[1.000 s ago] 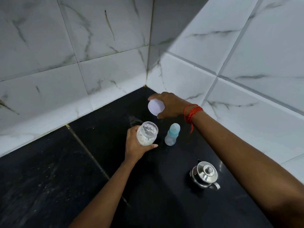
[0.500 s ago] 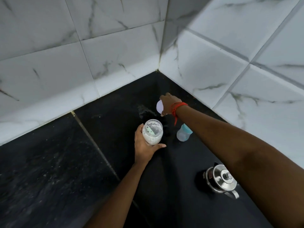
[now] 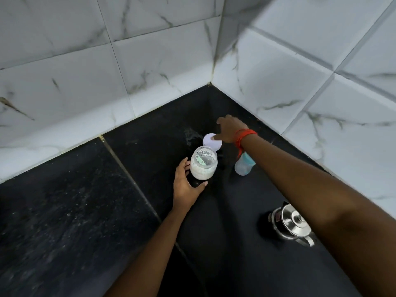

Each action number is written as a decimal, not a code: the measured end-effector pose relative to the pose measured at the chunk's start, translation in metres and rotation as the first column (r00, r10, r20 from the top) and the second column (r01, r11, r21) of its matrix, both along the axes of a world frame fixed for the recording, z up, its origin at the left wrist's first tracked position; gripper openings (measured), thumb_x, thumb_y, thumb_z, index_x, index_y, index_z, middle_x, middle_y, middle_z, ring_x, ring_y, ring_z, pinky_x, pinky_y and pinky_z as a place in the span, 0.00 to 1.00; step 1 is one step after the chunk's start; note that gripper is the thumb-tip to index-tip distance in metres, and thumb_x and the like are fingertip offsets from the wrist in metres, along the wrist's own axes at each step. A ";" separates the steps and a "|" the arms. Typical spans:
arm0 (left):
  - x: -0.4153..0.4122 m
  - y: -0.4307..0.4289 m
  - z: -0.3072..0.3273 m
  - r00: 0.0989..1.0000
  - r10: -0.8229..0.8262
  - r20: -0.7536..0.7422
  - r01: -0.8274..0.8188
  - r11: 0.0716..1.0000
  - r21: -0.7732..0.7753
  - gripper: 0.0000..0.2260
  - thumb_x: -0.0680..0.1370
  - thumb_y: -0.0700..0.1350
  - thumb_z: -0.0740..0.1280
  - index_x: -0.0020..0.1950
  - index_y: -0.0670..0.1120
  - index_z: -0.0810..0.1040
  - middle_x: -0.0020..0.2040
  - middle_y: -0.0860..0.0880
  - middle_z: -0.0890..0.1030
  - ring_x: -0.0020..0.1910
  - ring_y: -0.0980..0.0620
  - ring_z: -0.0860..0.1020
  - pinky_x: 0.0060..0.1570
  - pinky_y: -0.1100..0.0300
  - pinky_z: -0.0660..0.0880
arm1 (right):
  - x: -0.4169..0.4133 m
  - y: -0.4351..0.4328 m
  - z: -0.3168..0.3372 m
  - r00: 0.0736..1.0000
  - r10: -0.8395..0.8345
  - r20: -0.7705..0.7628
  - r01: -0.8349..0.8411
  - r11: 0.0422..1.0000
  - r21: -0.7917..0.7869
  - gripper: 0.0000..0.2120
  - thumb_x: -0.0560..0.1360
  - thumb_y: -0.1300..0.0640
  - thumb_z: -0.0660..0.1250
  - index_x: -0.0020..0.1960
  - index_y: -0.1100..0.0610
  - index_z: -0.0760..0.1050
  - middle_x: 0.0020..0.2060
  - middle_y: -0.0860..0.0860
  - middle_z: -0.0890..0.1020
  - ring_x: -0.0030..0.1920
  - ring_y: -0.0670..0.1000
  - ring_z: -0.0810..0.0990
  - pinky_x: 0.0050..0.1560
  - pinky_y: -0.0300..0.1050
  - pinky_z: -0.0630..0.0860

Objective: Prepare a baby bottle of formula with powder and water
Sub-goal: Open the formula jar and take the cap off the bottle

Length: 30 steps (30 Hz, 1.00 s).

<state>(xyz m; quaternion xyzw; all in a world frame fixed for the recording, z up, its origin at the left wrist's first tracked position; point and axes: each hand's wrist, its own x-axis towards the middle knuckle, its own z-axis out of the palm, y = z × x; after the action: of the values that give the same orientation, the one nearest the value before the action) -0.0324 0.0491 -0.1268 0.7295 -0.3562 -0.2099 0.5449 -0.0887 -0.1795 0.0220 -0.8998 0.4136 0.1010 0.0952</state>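
Observation:
An uncapped clear jar of white powder (image 3: 204, 166) stands on the black counter (image 3: 132, 159) with a green scoop inside it. My left hand (image 3: 186, 185) is cupped loosely around the jar's near left side, fingers straightened, with a gap between palm and jar. The jar's white lid (image 3: 212, 142) lies flat on the counter just behind the jar. My right hand (image 3: 230, 129) hovers over the lid with fingers spread, only the thumb tip touching it. A small baby bottle with a blue top (image 3: 244, 166) stands right of the jar, partly hidden under my right wrist.
A steel kettle with a lid knob (image 3: 293, 224) sits at the near right, partly hidden by my right forearm. White marble-tiled walls (image 3: 167, 67) meet in a corner behind the jar. A grout seam (image 3: 128, 170) crosses the counter on the left.
My right hand carried the lid down behind the jar, laid it on the counter and spread its fingers. My left hand loosened its grip on the jar.

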 end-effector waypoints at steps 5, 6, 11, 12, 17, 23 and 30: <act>-0.006 0.012 0.008 0.998 0.063 -0.030 -0.062 0.997 0.038 0.40 0.66 0.38 0.83 0.74 0.45 0.69 0.65 0.48 0.75 0.60 0.53 0.77 0.61 0.66 0.74 | -0.067 0.021 0.059 0.998 -0.065 -0.007 0.065 0.996 -0.057 0.39 0.68 0.28 0.68 0.69 0.53 0.72 0.63 0.54 0.78 0.63 0.59 0.77 0.60 0.53 0.75; -0.009 0.018 0.011 0.996 0.080 -0.035 -0.078 0.996 0.040 0.36 0.67 0.38 0.82 0.72 0.44 0.71 0.64 0.48 0.76 0.58 0.52 0.78 0.60 0.63 0.76 | -0.080 0.027 0.062 0.993 -0.098 -0.062 0.096 0.995 -0.037 0.39 0.68 0.26 0.67 0.68 0.52 0.73 0.62 0.53 0.79 0.62 0.58 0.77 0.59 0.53 0.76; -0.028 0.044 0.011 1.000 0.021 0.015 -0.021 0.999 0.048 0.15 0.73 0.38 0.78 0.57 0.46 0.80 0.55 0.49 0.79 0.51 0.53 0.79 0.55 0.53 0.80 | -0.111 0.054 0.044 0.983 -0.162 -0.090 0.165 0.986 0.025 0.33 0.66 0.28 0.69 0.59 0.52 0.78 0.56 0.54 0.82 0.54 0.58 0.81 0.56 0.52 0.79; -0.032 0.049 0.011 1.000 -0.009 0.028 0.008 0.999 0.054 0.13 0.74 0.38 0.77 0.56 0.47 0.81 0.54 0.50 0.80 0.50 0.55 0.79 0.55 0.53 0.80 | -0.112 0.061 0.041 0.981 -0.191 -0.044 0.193 0.981 0.030 0.32 0.67 0.30 0.70 0.61 0.52 0.77 0.58 0.54 0.81 0.55 0.58 0.81 0.56 0.52 0.79; -0.045 0.059 0.015 0.987 -0.155 0.044 0.152 0.987 0.061 0.10 0.75 0.41 0.77 0.54 0.49 0.82 0.53 0.54 0.80 0.51 0.58 0.80 0.53 0.54 0.80 | -0.111 0.085 0.024 0.941 -0.317 0.119 0.316 0.948 0.026 0.29 0.71 0.41 0.73 0.65 0.56 0.73 0.59 0.59 0.79 0.57 0.62 0.80 0.56 0.55 0.79; -0.053 0.042 0.042 0.946 -0.322 0.039 0.318 0.945 0.081 0.36 0.71 0.50 0.81 0.76 0.46 0.70 0.71 0.50 0.76 0.68 0.56 0.75 0.69 0.55 0.74 | -0.122 0.103 0.037 0.928 -0.298 0.224 0.289 0.955 0.073 0.26 0.69 0.40 0.75 0.61 0.54 0.77 0.55 0.57 0.81 0.53 0.58 0.82 0.51 0.50 0.81; -0.082 0.036 0.070 0.911 -0.405 0.074 0.406 0.914 0.003 0.47 0.70 0.58 0.80 0.82 0.47 0.62 0.79 0.50 0.69 0.77 0.55 0.66 0.75 0.56 0.67 | -0.140 0.147 0.088 0.946 -0.156 0.284 0.129 0.985 0.112 0.25 0.68 0.35 0.74 0.52 0.53 0.77 0.42 0.50 0.82 0.28 0.48 0.83 0.34 0.45 0.83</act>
<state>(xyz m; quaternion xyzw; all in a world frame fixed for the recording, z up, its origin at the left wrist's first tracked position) -0.1148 0.0847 -0.0573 0.6438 -0.5205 -0.2894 0.4805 -0.2285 -0.0326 0.1105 -0.8674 0.4537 -0.0211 0.2033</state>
